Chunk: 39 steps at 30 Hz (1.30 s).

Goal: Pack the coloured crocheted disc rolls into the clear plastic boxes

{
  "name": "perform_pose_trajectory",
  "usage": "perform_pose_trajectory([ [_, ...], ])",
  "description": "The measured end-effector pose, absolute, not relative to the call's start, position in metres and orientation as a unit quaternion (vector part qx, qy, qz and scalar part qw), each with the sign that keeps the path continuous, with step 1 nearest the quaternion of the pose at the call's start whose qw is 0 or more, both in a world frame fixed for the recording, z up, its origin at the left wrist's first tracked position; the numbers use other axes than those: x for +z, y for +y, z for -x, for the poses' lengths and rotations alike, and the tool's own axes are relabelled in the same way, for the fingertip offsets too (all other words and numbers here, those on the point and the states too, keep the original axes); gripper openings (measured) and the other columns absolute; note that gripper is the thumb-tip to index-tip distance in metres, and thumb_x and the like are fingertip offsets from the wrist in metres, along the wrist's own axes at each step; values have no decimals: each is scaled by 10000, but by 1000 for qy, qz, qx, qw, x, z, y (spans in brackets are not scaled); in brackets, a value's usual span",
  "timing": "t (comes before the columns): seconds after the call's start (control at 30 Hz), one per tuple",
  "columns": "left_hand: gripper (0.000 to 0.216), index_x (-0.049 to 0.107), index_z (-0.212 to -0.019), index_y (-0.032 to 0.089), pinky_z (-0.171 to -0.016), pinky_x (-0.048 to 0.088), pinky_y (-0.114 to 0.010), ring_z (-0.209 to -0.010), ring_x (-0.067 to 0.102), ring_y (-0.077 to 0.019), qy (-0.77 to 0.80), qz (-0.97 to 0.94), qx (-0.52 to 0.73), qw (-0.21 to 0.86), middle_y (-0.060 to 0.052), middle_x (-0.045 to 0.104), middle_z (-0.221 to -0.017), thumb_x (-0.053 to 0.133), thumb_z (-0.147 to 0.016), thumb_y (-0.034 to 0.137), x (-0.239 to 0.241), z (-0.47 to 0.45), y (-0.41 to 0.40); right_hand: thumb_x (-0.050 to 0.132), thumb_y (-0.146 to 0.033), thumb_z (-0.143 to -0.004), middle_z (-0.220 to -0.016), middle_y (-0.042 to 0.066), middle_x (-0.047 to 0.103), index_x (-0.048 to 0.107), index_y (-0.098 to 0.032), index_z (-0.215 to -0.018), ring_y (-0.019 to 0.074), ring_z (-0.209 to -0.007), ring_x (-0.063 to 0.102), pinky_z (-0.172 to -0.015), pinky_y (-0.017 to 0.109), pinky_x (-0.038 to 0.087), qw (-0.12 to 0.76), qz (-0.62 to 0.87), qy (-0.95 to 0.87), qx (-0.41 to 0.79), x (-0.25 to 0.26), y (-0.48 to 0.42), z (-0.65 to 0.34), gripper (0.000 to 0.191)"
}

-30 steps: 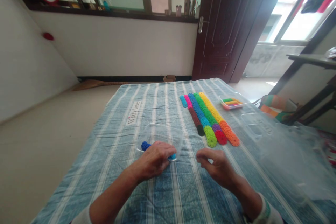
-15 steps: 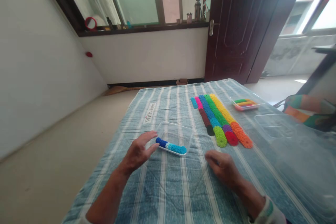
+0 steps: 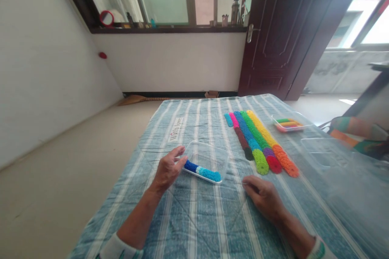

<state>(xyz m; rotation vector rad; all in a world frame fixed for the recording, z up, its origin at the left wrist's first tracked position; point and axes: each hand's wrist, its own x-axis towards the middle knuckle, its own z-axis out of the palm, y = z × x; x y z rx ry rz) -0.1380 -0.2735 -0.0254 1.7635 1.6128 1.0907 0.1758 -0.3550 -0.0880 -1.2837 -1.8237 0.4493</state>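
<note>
A clear plastic tray [image 3: 212,151] lies on the blue striped cloth [image 3: 197,218]. Along its near side runs a row of toothed discs [image 3: 204,172], dark blue on the left and light blue on the right. My left hand [image 3: 168,168] is at the tray's left end, fingers stretched out, thumb by the rim and fingertips touching the dark blue end of the row. My right hand [image 3: 263,196] rests on the cloth in front of the tray, fingers curled and pinched together. The faint outline of a flat clear sheet shows at its fingertips; I cannot make out what they hold.
Several long rows of coloured discs [image 3: 263,143] lie side by side behind my right hand. Behind them stands a small clear tray of coloured pieces [image 3: 288,123]. Large clear plastic boxes [image 3: 334,162] fill the right side. The table's left edge drops to bare floor.
My left hand came off the tray, uncovering the blue row, then settled at the tray's left end. My right hand dropped lower onto the cloth. The camera swung left.
</note>
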Motion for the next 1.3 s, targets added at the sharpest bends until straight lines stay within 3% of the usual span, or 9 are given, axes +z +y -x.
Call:
perform_pose_trajectory([
  [0.17, 697, 584, -1281, 93, -1084, 456, -443, -1233, 595, -308, 546, -554, 493, 390, -181, 664, -1277, 742, -700, 444, -38, 136, -263, 505, -231, -894, -710, 23, 687, 652, -208, -798, 172, -640, 655, -611, 249, 492, 428, 516, -727, 149, -93, -350, -172, 177],
  [0.33, 712, 606, -1251, 99, -1131, 403, -417, -1320, 514, -305, 496, -491, 537, 474, -189, 602, -1358, 798, -652, 432, -47, 134, -263, 502, -213, -885, -724, 26, 698, 654, -213, -804, 177, -653, 665, -616, 250, 491, 433, 529, -722, 109, -95, -347, -168, 172],
  [0.57, 695, 595, -1273, 99, -1166, 344, -422, -1331, 502, -293, 497, -500, 519, 483, -167, 605, -1357, 775, -677, 408, -49, 132, -264, 501, -206, -869, -663, 12, 670, 651, -201, -784, 150, -566, 612, -570, 230, 452, 422, 544, -723, 59, -93, -345, -165, 172],
  [1.3, 620, 569, -1288, 105, -1117, 413, -380, -1314, 524, -271, 481, -518, 518, 482, -149, 663, -1290, 718, -731, 333, -56, 129, -259, 565, -289, -859, -616, -12, 621, 648, -205, -756, 137, -556, 571, -587, 240, 408, 394, 578, -713, 38, -95, -339, -166, 157],
])
